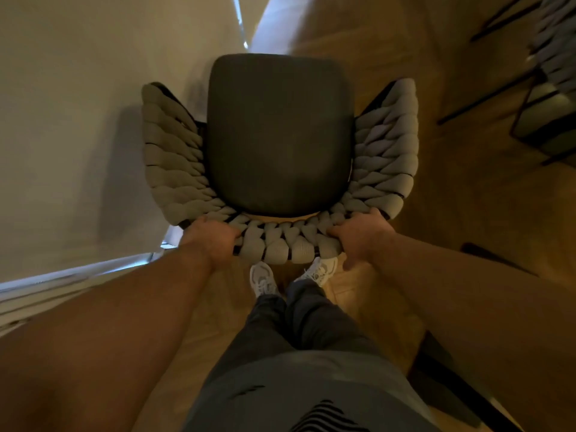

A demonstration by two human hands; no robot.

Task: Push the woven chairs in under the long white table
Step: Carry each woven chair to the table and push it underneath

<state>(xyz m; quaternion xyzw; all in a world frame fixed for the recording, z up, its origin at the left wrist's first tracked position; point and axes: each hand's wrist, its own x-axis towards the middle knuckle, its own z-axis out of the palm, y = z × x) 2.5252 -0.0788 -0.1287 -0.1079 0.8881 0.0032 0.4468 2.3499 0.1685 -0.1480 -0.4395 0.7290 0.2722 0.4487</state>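
The woven chair stands beside the white worktop on the left, gripped at its padded back rim by the left hand and right hand. The weave is judged soft, the frame stiff and moderately heavy.

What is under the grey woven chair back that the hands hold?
Below the grey woven chair back, two white sneakers stand on the wooden floor. The weave covers their toes. Both hands, left and right, grip its top.
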